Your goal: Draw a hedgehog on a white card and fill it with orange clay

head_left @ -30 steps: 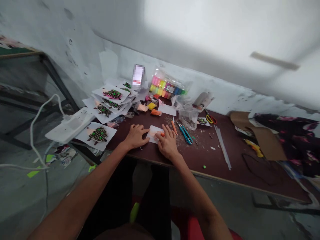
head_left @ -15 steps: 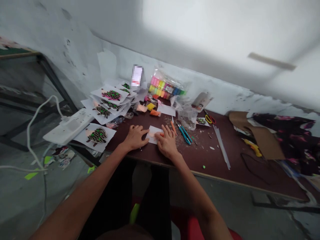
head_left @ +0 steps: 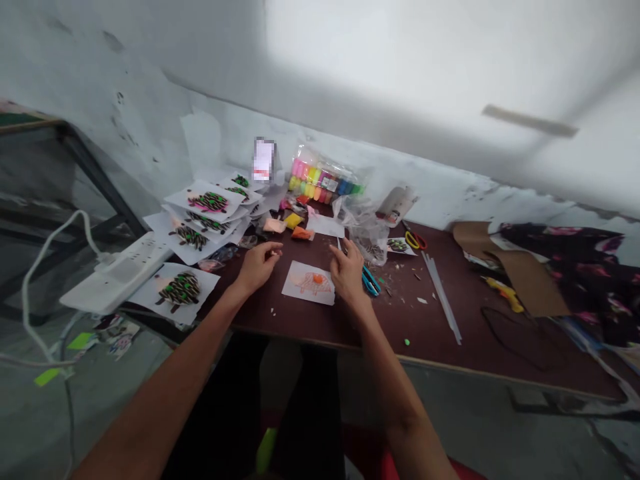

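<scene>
A white sheet [head_left: 295, 291] with an orange line drawing of an animal lies between my hands. A small orange lump [head_left: 318, 279] sits on the drawing. My left hand [head_left: 257, 268] is above the table, left of the sheet, with fingers curled together; whatever they pinch is too small to name. My right hand [head_left: 349, 275] hovers at the sheet's right edge, fingers apart and nothing visible in them. Just beyond it lie teal-handled cutters [head_left: 371, 281], partly hidden by this hand.
Finished twig-covered animal pictures [head_left: 207, 202] are stacked at the left, beside a white power strip [head_left: 117, 273]. Clay packets [head_left: 302, 233], a pack of coloured clay [head_left: 325, 183], a plastic bag [head_left: 367, 233], scissors [head_left: 416, 240], glue sticks [head_left: 443, 297] and a yellow glue gun [head_left: 503, 294] lie around.
Both hands have lifted off the sheet and moved apart, uncovering the drawing and the orange lump. My left fingers have curled together. The view has shifted slightly.
</scene>
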Tool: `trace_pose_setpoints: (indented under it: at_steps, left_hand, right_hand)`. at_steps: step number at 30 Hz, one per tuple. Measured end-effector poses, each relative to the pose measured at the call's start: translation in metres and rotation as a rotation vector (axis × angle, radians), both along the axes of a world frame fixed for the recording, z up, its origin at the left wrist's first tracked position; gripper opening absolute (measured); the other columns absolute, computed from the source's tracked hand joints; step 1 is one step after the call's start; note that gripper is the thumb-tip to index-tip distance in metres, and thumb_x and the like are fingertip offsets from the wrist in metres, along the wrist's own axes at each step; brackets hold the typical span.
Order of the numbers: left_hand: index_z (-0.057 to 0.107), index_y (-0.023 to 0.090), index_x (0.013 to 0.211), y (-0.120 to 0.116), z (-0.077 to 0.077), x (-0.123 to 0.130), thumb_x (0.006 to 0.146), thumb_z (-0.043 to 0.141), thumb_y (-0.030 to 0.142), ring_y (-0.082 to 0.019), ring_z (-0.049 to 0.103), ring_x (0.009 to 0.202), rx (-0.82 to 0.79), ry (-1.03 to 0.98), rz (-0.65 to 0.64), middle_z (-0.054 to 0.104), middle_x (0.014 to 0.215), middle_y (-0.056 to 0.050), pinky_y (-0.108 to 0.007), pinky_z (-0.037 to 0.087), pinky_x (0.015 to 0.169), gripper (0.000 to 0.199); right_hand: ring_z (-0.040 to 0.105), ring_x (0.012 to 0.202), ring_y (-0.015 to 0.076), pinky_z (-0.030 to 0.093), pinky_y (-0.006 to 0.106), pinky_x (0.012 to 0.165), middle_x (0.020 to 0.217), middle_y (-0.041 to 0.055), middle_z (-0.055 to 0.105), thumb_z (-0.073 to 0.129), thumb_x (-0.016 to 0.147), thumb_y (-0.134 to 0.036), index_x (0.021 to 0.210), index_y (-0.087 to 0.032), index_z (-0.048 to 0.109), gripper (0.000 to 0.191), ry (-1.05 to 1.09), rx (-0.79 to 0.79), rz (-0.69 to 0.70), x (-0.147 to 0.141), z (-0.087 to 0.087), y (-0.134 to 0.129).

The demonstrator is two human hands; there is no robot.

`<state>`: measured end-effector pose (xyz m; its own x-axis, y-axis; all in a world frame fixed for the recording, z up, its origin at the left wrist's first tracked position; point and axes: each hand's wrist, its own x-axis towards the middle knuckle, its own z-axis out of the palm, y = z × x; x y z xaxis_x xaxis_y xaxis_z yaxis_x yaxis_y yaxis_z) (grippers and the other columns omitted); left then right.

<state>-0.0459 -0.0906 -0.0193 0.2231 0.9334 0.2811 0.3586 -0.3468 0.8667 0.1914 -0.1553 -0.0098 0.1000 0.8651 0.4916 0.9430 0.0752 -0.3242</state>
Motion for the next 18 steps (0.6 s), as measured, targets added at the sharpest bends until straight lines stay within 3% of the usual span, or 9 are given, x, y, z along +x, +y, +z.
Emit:
trace_pose_setpoints:
  at_steps: [4, 8, 10, 12, 15, 18]
  left_hand:
    - [0.064, 0.011, 0.107, 0.014, 0.004, 0.021, 0.082, 0.057, 0.032, -0.014, 0.061, 0.052, -0.243, -0.231, -0.028, 0.072, 0.074, -0.006, -0.028, 0.051, 0.055, 0.034]
    - [0.061, 0.016, 0.074, 0.030, 0.007, 0.032, 0.083, 0.059, 0.039, -0.010, 0.048, 0.039, -0.192, -0.234, 0.014, 0.061, 0.051, 0.001, -0.022, 0.038, 0.043, 0.025]
    - [0.056, 0.017, 0.061, 0.039, 0.008, 0.035, 0.081, 0.062, 0.043, -0.010, 0.046, 0.042, -0.111, -0.201, 0.024, 0.053, 0.046, 0.004, -0.022, 0.036, 0.045, 0.033]
    - [0.061, 0.017, 0.061, 0.047, 0.008, 0.039, 0.079, 0.064, 0.046, -0.011, 0.051, 0.049, -0.065, -0.183, -0.007, 0.054, 0.048, 0.003, -0.023, 0.039, 0.050, 0.035]
    - [0.070, 0.015, 0.075, 0.055, 0.004, 0.049, 0.075, 0.067, 0.050, -0.016, 0.062, 0.068, -0.103, -0.241, -0.122, 0.067, 0.065, -0.001, -0.026, 0.048, 0.064, 0.035]
    - [0.069, 0.015, 0.092, 0.057, -0.003, 0.059, 0.070, 0.072, 0.049, -0.021, 0.067, 0.088, -0.170, -0.403, -0.267, 0.074, 0.091, -0.007, -0.032, 0.052, 0.080, 0.041]
  right_hand:
    - [0.044, 0.131, 0.0298, 0.035, 0.049, 0.107, 0.142, 0.0145, 0.050, 0.045, 0.088, -0.014, 0.121, -0.020, 0.069, 0.042, 0.046, 0.029, 0.007, -0.002, 0.001, 0.024]
    - [0.050, 0.126, 0.0282, 0.038, 0.044, 0.107, 0.138, 0.0168, 0.055, 0.046, 0.090, -0.016, 0.122, -0.017, 0.069, 0.039, 0.088, 0.027, -0.017, -0.007, -0.002, 0.036]
    - [0.057, 0.117, 0.0253, 0.042, 0.040, 0.103, 0.128, 0.0150, 0.062, 0.047, 0.093, -0.019, 0.119, -0.018, 0.071, 0.035, 0.135, 0.006, 0.036, -0.011, -0.002, 0.039]
    - [0.064, 0.103, 0.0216, 0.048, 0.035, 0.095, 0.112, 0.0106, 0.071, 0.049, 0.094, -0.022, 0.113, -0.020, 0.073, 0.031, 0.214, -0.050, 0.140, -0.016, 0.000, 0.042]
    - [0.068, 0.094, 0.0189, 0.051, 0.030, 0.088, 0.106, 0.0063, 0.075, 0.055, 0.092, -0.024, 0.113, -0.021, 0.073, 0.028, 0.373, -0.114, 0.226, -0.023, 0.007, 0.050]
    - [0.070, 0.091, 0.0183, 0.052, 0.029, 0.085, 0.105, 0.0053, 0.076, 0.057, 0.091, -0.021, 0.110, -0.020, 0.074, 0.026, 0.469, -0.176, 0.288, -0.028, 0.013, 0.057]
